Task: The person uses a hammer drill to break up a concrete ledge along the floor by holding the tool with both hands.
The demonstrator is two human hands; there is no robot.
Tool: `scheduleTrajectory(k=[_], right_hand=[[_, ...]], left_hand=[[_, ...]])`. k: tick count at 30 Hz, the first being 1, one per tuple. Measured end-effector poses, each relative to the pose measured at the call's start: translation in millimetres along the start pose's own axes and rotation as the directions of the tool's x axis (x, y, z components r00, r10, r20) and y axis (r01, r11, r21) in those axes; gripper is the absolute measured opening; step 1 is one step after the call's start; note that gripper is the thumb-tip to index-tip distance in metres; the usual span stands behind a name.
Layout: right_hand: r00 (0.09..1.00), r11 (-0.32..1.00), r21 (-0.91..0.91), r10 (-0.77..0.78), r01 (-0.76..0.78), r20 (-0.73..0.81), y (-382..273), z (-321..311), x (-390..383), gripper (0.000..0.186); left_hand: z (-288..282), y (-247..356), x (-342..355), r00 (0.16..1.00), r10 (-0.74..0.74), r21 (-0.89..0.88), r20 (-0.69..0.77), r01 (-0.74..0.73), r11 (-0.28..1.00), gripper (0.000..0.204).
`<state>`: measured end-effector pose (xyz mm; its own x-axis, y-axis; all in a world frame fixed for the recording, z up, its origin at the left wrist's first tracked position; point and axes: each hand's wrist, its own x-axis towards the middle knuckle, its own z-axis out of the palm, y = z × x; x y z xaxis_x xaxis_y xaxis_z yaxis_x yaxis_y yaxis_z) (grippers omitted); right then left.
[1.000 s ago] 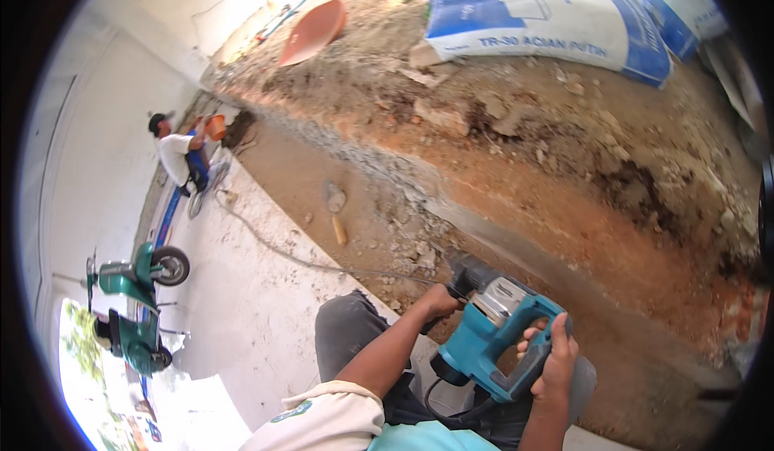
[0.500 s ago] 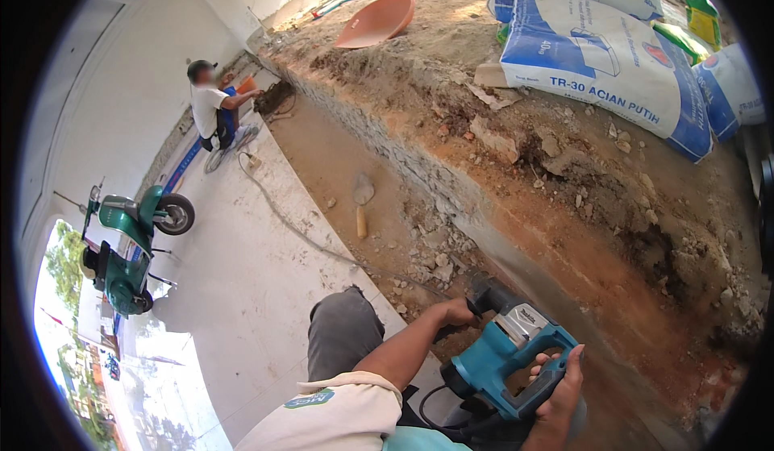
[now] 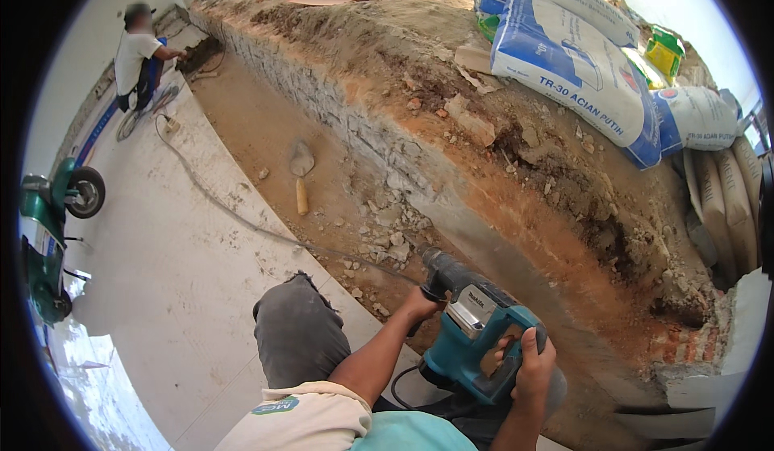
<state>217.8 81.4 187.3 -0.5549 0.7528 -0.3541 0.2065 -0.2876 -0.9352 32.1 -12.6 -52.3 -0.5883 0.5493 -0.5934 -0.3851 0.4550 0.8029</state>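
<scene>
A teal and black demolition hammer (image 3: 476, 322) lies across in front of me, its black nose toward the broken rubble in the trench. My left hand (image 3: 421, 306) is wrapped round the side handle near the nose. At the back end, my right hand (image 3: 532, 364) grips the D-shaped rear handle, fingers curled through it. The tool's tip is hard to make out against the rubble (image 3: 393, 237). Farther up the trench floor lies a trowel (image 3: 301, 169) with a wooden handle, touched by neither hand.
A rough earth and masonry bank (image 3: 451, 141) borders the trench on the right. Cement bags (image 3: 572, 72) rest on it. A power cord (image 3: 234, 219) crosses the white tiled floor (image 3: 201, 306). Another person (image 3: 141, 56) crouches at the far left, beyond a green scooter (image 3: 50, 233).
The view has swung right, so the scene shifts left and stacked sacks appear at the right. Both hands stay on the demolition hammer, which now points a little more up the trench.
</scene>
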Motion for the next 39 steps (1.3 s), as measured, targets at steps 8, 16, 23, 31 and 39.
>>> scheduleTrajectory(k=[8, 16, 23, 31, 39], right_hand=[[0.982, 0.96, -0.21, -0.185, 0.186, 0.025, -31.5, 91.5, -54.6, 0.04], [0.924, 0.819, -0.439, -0.374, 0.369, 0.079, -42.5, 172.4, -108.3, 0.044], [0.887, 0.668, -0.601, -0.427, 0.439, 0.174, -42.7, 228.8, -116.6, 0.049], [0.834, 0.331, -0.787, -0.395, 0.521, 0.386, -30.0, 283.6, -106.8, 0.052], [0.841, 0.225, -0.81, -0.15, 0.541, 0.52, -45.6, 347.6, -105.2, 0.054]], left_hand=[[-42.6, 43.4, -54.6, 0.998, -0.014, -0.211, -0.058, 0.001, 0.978, 0.033], [-48.8, 20.3, -7.2, 0.902, 0.383, -0.423, -0.2, -0.431, 0.797, 0.036], [-55.3, 26.7, 29.7, 0.829, 0.459, -0.59, -0.318, -0.552, 0.589, 0.032], [-123.8, 70.5, -43.7, 0.904, 0.303, -0.951, 0.301, 0.259, 0.171, 0.025], [-168.3, 59.1, -132.1, 0.886, 0.301, -0.935, 0.354, 0.336, 0.111, 0.025]])
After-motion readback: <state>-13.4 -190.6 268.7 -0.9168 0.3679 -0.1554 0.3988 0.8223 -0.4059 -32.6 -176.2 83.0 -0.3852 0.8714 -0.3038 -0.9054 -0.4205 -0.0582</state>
